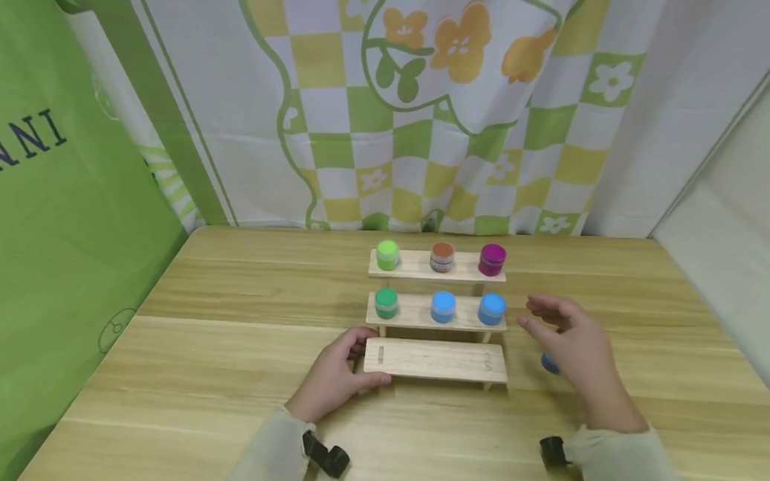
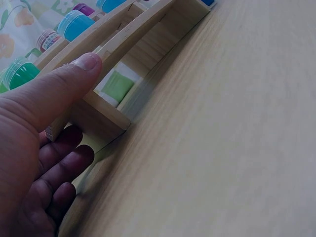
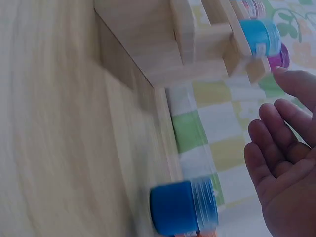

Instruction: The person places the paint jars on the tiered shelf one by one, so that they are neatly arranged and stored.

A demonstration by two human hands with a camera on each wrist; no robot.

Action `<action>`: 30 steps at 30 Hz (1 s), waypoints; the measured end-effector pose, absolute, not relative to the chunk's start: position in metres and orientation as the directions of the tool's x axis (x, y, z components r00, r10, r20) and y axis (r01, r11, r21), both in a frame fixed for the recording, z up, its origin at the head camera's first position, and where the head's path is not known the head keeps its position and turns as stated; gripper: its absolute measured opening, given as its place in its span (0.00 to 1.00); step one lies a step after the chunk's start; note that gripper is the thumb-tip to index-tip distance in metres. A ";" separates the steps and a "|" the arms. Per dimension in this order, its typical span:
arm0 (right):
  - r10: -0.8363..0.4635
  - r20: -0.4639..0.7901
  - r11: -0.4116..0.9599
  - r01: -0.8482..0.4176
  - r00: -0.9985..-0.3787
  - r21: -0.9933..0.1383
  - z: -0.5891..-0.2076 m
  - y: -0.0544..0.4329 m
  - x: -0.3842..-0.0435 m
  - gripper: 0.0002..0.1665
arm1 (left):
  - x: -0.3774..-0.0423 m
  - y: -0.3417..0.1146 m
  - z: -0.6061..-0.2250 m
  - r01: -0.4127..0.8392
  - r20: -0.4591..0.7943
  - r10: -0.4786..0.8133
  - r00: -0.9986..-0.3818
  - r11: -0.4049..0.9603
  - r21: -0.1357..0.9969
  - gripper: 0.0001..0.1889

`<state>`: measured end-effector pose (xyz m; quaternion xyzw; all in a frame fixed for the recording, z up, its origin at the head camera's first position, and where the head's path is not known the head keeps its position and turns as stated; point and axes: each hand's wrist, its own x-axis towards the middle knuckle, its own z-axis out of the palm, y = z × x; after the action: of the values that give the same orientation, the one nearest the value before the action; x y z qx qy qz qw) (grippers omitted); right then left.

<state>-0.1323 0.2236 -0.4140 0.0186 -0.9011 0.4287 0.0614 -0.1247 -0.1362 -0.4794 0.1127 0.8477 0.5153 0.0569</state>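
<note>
A three-step wooden stand (image 1: pixel 433 359) holds small paint jars on its upper two steps; the lowest step is bare. My left hand (image 1: pixel 331 378) grips the left end of that lowest step, its thumb on the front edge and fingers round the end. On the middle step sit a green jar (image 1: pixel 386 303) and two light blue jars (image 1: pixel 443 306). The top step carries a lime green jar (image 1: pixel 387 255), a brown one (image 1: pixel 442 257) and a purple one (image 1: pixel 492 260). My right hand (image 1: pixel 578 355), holding nothing, hovers beside the stand, partly hiding a dark blue jar (image 3: pixel 173 207).
The wooden table (image 1: pixel 228 378) extends around the stand. A patterned curtain (image 1: pixel 418 146) hangs behind it, with a green cloth (image 1: pixel 57 232) on the left and a pale one on the right. Something orange-red (image 3: pixel 207 233) shows behind the dark blue jar in the right wrist view.
</note>
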 end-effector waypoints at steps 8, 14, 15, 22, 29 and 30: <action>0.042 0.051 0.640 -0.012 -0.998 -0.768 -0.415 0.250 -0.133 0.41 | -0.126 -0.136 -0.478 0.147 0.030 0.257 -0.966 0.450 0.881 0.36; 0.055 0.042 0.648 0.004 -0.998 -0.762 -0.419 0.262 -0.134 0.41 | -0.127 -0.137 -0.480 0.142 0.026 0.255 -0.967 0.448 0.883 0.36; 0.057 0.040 0.647 0.006 -0.998 -0.762 -0.419 0.264 -0.135 0.41 | -0.127 -0.137 -0.480 0.141 0.026 0.254 -0.967 0.446 0.884 0.36; 0.091 0.055 0.608 0.011 -0.994 -0.794 -0.426 0.277 -0.135 0.37 | -0.126 -0.137 -0.480 0.129 0.015 0.251 -0.968 0.444 0.887 0.36; 0.127 0.037 0.640 0.054 -0.991 -0.767 -0.430 0.290 -0.135 0.40 | -0.126 -0.137 -0.480 0.131 0.015 0.254 -0.967 0.447 0.885 0.37; 0.132 0.028 0.641 0.064 -0.991 -0.764 -0.431 0.291 -0.135 0.41 | -0.126 -0.137 -0.480 0.129 0.014 0.252 -0.968 0.446 0.886 0.36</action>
<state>-0.1349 0.2914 -0.4308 -0.0541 -0.9050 0.4199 0.0403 -0.1256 -0.1370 -0.4800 0.1125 0.8481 0.5143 0.0597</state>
